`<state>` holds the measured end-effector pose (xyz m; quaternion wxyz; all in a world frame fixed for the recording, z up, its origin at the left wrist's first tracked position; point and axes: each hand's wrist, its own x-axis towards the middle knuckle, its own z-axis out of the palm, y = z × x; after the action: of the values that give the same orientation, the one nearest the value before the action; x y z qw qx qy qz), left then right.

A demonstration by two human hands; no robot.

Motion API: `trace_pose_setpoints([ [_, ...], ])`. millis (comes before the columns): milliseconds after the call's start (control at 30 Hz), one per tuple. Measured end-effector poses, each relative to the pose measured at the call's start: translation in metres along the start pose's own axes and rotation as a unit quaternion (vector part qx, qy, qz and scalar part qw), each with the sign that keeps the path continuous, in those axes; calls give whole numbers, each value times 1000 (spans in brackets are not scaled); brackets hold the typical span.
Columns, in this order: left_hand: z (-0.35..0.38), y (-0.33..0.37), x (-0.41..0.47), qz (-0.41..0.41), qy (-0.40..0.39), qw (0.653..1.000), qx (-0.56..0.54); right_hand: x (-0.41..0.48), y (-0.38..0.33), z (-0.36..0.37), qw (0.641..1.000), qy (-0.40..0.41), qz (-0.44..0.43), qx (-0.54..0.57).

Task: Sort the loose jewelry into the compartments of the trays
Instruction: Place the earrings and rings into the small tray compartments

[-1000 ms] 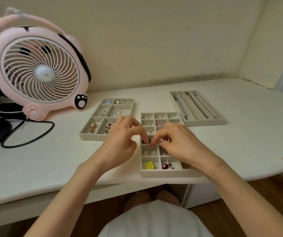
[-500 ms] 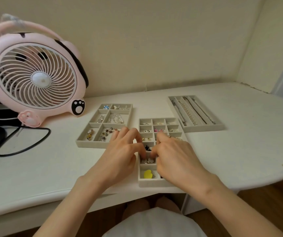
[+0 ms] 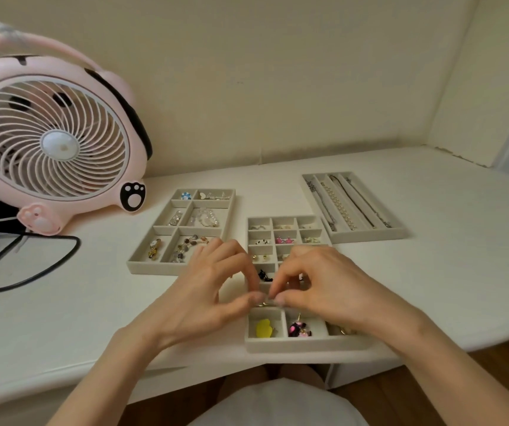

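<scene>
Desk (image 3: 431,281) — fan (image 3: 53,142) left of trays (image 3: 154,268).

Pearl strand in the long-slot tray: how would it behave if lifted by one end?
The pearl strand would likely drape limply, being many small beads in a line. Its smooth round beads might slip from a loose pinch.

A home bedroom corner: a white table (image 3: 431,272) against cream walls, with a pink cartoon desk fan (image 3: 53,142) left of grey jewelry trays (image 3: 182,267)
</scene>
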<state>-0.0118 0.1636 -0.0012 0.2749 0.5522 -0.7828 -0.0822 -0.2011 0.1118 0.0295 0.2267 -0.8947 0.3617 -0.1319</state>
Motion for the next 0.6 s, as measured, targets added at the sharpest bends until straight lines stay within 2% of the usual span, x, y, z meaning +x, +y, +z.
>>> trace_pose_setpoints([
  [67, -4, -1, -5, -3, -86, 995, -41, -1, -1, 0, 1000, -26, -15, 2],
  [133, -5, -1, -9, 1, -133, 991, -28, -2, -3, 3, 1000, -18, -24, -3],
  [233, -1, 0, -10, 21, -116, 993, 2, -1, -5, 5, 998, 48, -27, 26],
  [300, 0, 1, -8, 35, -106, 994, 11, 0, -5, 4, 997, 63, -26, 32],
  [400, -1, 3, -7, 37, -120, 992, 14, 1, -5, 2, 998, 44, -23, 28],
  [600, -7, 6, -3, -13, -127, 990, -54, -3, -11, 1, 1000, -18, -24, 7],
])
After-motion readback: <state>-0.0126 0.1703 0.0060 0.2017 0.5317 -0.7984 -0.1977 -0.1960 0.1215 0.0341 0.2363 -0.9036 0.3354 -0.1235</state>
